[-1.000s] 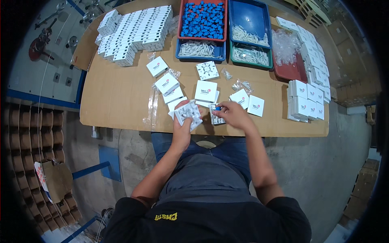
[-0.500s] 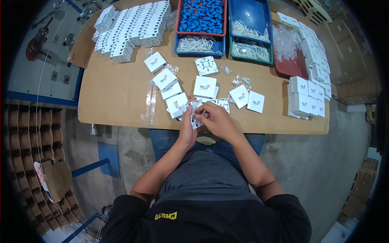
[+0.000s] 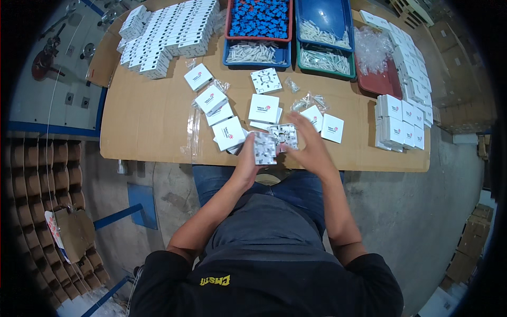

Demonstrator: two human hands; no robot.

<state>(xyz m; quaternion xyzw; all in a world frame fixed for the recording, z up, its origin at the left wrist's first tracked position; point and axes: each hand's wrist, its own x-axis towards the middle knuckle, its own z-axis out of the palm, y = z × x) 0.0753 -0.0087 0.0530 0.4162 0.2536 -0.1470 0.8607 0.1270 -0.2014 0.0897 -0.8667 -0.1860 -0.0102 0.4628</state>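
My left hand [image 3: 245,165] is closed round the edge of a white square plastic box base [image 3: 264,149], whose moulded inner side faces up. Just right of it, my right hand [image 3: 315,150] is open, thumb and fingers apart, with nothing seen in it. Between the two hands a second open box base [image 3: 285,135] lies at the table's near edge, close to my right thumb. White square covers [image 3: 228,132] overlap in a loose pile left of my hands. Beyond my hands another cover [image 3: 264,108] rests on more white pieces.
Past these stand a red tray [image 3: 228,26] of blue parts, a blue tray [image 3: 322,13], a green tray [image 3: 343,74] and a dark red tray [image 3: 388,87] with clear bags. Stacked white boxes [image 3: 174,31] fill the far left; stacked covers [image 3: 393,127] line the right.
My right hand has lifted off the box base, moved right and spread its fingers. The base in my left hand has shifted slightly right, and its inner side shows more fully.
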